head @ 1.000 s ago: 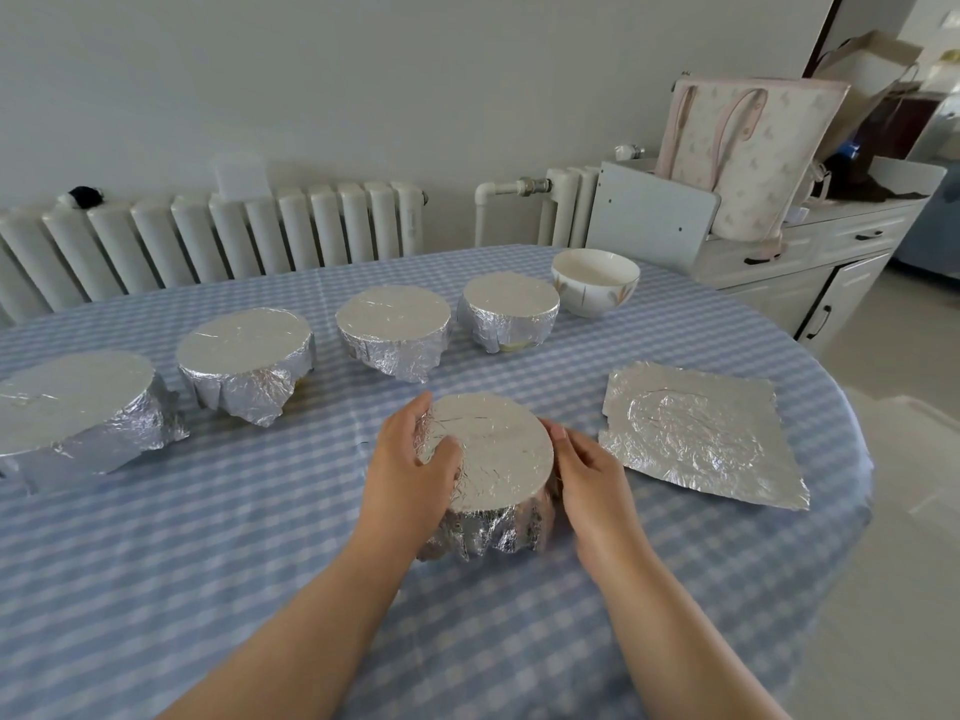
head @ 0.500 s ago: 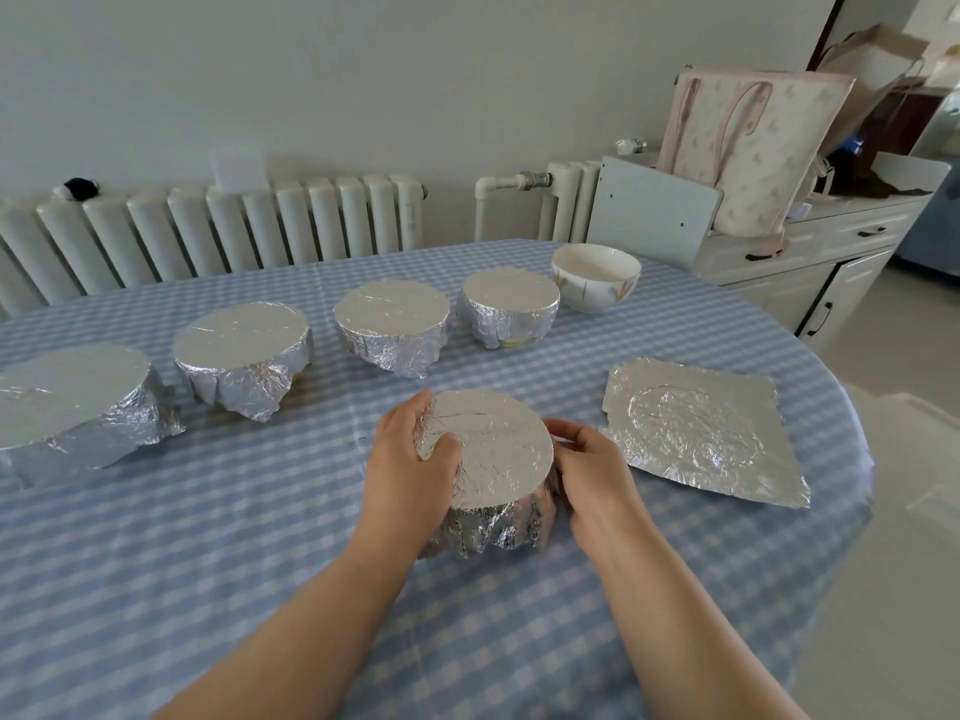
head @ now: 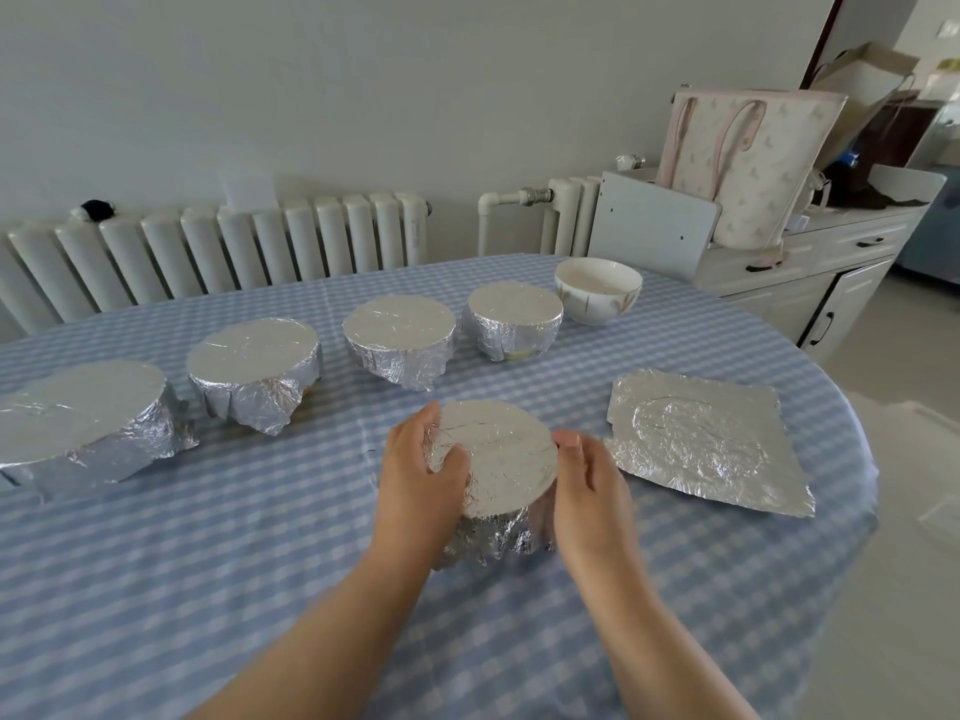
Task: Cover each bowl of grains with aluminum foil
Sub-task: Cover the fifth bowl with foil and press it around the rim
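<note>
Both of my hands are on the nearest foil-wrapped bowl (head: 493, 470), which stands on the blue checked tablecloth (head: 260, 589).

Left hand (head: 421, 480): curled round the bowl's left side, thumb lying over the foil top, fingers reaching round the far rim. It grips the bowl.

Right hand (head: 587, 485): against the bowl's right side, fingers fairly straight and pointing away from me, fingertips at the rim. It looks blurred; I cannot tell for certain whether it presses the foil or only touches it. The two hands sit apart, with the bowl between them.

Foil on this bowl: flat over the top, crumpled down the sides to the cloth.

Just to the right of my right hand: a loose sheet of foil (head: 701, 444), lying flat, with a round impression in its middle.

Beyond my hands, a row of four covered bowls runs from far left to centre: the largest (head: 78, 413), then the second (head: 254, 366), the third (head: 400, 335) and the fourth (head: 514, 319). Just right of the fourth stands an uncovered white bowl (head: 597, 288). I cannot make out its contents.
</note>
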A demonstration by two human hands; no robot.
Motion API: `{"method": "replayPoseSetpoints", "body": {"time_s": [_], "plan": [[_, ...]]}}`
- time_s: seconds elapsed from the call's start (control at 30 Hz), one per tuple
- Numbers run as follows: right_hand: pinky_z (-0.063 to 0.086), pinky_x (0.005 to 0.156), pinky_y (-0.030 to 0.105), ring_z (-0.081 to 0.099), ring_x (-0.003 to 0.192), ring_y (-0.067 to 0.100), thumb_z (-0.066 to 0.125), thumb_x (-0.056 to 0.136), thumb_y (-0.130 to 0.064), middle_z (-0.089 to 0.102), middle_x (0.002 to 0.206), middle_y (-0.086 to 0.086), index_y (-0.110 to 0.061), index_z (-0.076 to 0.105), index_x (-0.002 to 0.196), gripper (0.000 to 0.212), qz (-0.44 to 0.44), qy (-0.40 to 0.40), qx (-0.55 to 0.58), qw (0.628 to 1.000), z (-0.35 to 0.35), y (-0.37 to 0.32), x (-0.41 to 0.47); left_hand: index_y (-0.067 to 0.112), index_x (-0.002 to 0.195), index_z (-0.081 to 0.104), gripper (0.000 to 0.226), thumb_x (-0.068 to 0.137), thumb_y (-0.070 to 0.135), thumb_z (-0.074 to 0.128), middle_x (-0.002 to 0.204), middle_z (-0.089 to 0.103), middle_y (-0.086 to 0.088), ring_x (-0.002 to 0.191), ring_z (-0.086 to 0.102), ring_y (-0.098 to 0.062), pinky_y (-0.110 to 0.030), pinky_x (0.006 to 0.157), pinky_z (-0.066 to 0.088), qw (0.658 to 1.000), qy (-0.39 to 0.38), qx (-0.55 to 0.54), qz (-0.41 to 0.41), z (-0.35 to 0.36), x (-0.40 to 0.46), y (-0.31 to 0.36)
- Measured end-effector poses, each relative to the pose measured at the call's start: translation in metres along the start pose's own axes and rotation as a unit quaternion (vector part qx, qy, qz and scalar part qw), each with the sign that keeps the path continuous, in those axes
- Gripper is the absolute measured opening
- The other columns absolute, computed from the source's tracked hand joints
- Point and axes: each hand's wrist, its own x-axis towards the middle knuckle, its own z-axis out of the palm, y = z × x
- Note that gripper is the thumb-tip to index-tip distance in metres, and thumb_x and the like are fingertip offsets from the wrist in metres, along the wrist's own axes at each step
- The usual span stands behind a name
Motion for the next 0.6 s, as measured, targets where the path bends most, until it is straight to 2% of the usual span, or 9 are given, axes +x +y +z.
{"method": "replayPoseSetpoints", "body": {"time_s": [0.1, 0.13, 0.2, 0.27, 0.33, 0.4, 0.43, 0.53, 0.6], "plan": [[0.039, 0.074, 0.03, 0.059, 0.088, 0.018, 0.035, 0.102, -0.041, 0.066, 0.091, 0.0, -0.02, 0.06, 0.097, 0.033, -0.01, -0.022, -0.008, 1.0, 0.005, -0.005, 0.008, 0.022, 0.145, 0.037, 0.057, 0.093, 0.018, 0.061, 0.145, 0.036, 0.005, 0.116, 0.04, 0.0, -0.006, 0.092, 0.029, 1.0, 0.013, -0.004, 0.001, 0.007, -0.009, 0.004], [0.042, 0.075, 0.031, 0.061, 0.087, 0.018, 0.036, 0.102, -0.042, 0.067, 0.091, -0.002, -0.022, 0.062, 0.095, 0.033, -0.002, -0.035, 0.012, 0.999, 0.006, -0.006, 0.017, 0.021, 0.148, 0.032, 0.064, 0.092, 0.022, 0.062, 0.148, 0.03, 0.004, 0.121, 0.037, -0.002, -0.007, 0.094, 0.028, 1.0, 0.009, -0.006, 0.002, 0.01, -0.013, 0.005], [0.048, 0.08, 0.033, 0.064, 0.091, 0.017, 0.039, 0.1, -0.043, 0.069, 0.093, -0.005, -0.028, 0.064, 0.091, 0.031, 0.028, -0.073, 0.066, 0.995, 0.005, -0.009, 0.033, 0.021, 0.152, 0.019, 0.079, 0.089, 0.031, 0.067, 0.153, 0.019, 0.002, 0.135, 0.029, -0.009, -0.02, 0.107, 0.027, 1.0, -0.003, -0.012, 0.007, 0.014, -0.023, 0.008], [0.05, 0.09, 0.036, 0.063, 0.1, 0.015, 0.041, 0.1, -0.04, 0.068, 0.101, -0.006, -0.03, 0.064, 0.097, 0.025, 0.036, -0.091, 0.082, 0.992, 0.004, -0.007, 0.042, 0.022, 0.154, 0.011, 0.095, 0.08, 0.046, 0.068, 0.157, 0.012, 0.002, 0.142, 0.02, -0.014, -0.031, 0.115, 0.024, 1.0, -0.006, -0.02, 0.007, 0.015, -0.028, 0.011], [0.049, 0.086, 0.024, 0.061, 0.1, 0.006, 0.041, 0.101, -0.037, 0.064, 0.105, -0.009, -0.027, 0.061, 0.106, 0.023, 0.023, -0.088, 0.092, 0.992, 0.005, -0.002, 0.04, 0.026, 0.153, 0.014, 0.105, 0.07, 0.066, 0.064, 0.156, 0.014, 0.005, 0.143, 0.019, -0.015, -0.036, 0.117, 0.023, 1.0, 0.001, -0.023, 0.004, 0.012, -0.023, 0.01], [0.044, 0.07, 0.007, 0.058, 0.087, -0.008, 0.04, 0.102, -0.033, 0.062, 0.1, -0.011, -0.022, 0.058, 0.109, 0.022, 0.003, -0.076, 0.107, 0.991, 0.007, 0.001, 0.033, 0.028, 0.148, 0.028, 0.103, 0.066, 0.083, 0.057, 0.151, 0.025, 0.006, 0.14, 0.027, -0.016, -0.043, 0.116, 0.027, 0.999, 0.023, 0.011, 0.025, 0.005, -0.012, 0.007], [0.042, 0.066, 0.005, 0.058, 0.083, -0.01, 0.039, 0.103, -0.031, 0.063, 0.099, -0.011, -0.02, 0.058, 0.11, 0.023, -0.004, -0.069, 0.115, 0.991, 0.008, 0.002, 0.03, 0.029, 0.144, 0.034, 0.098, 0.066, 0.085, 0.054, 0.146, 0.032, 0.009, 0.138, 0.03, -0.014, -0.044, 0.115, 0.029, 0.998, 0.026, 0.031, 0.044, 0.001, -0.006, 0.005], [0.042, 0.068, 0.003, 0.06, 0.087, -0.01, 0.039, 0.103, -0.031, 0.066, 0.101, -0.013, -0.021, 0.059, 0.115, 0.026, -0.005, -0.051, 0.139, 0.989, 0.01, 0.01, 0.027, 0.033, 0.141, 0.039, 0.079, 0.075, 0.074, 0.053, 0.144, 0.038, 0.016, 0.136, 0.033, -0.005, -0.034, 0.112, 0.03, 0.996, -0.017, 0.032, 0.081, -0.003, 0.009, 0.005], [0.041, 0.072, 0.002, 0.058, 0.093, -0.014, 0.037, 0.103, -0.03, 0.065, 0.107, -0.015, -0.022, 0.06, 0.119, 0.029, -0.007, -0.048, 0.134, 0.99, 0.011, 0.011, 0.026, 0.032, 0.142, 0.041, 0.072, 0.08, 0.066, 0.05, 0.145, 0.043, 0.014, 0.131, 0.04, -0.003, -0.031, 0.11, 0.034, 0.997, -0.046, 0.008, 0.064, -0.002, 0.014, 0.004]]}}
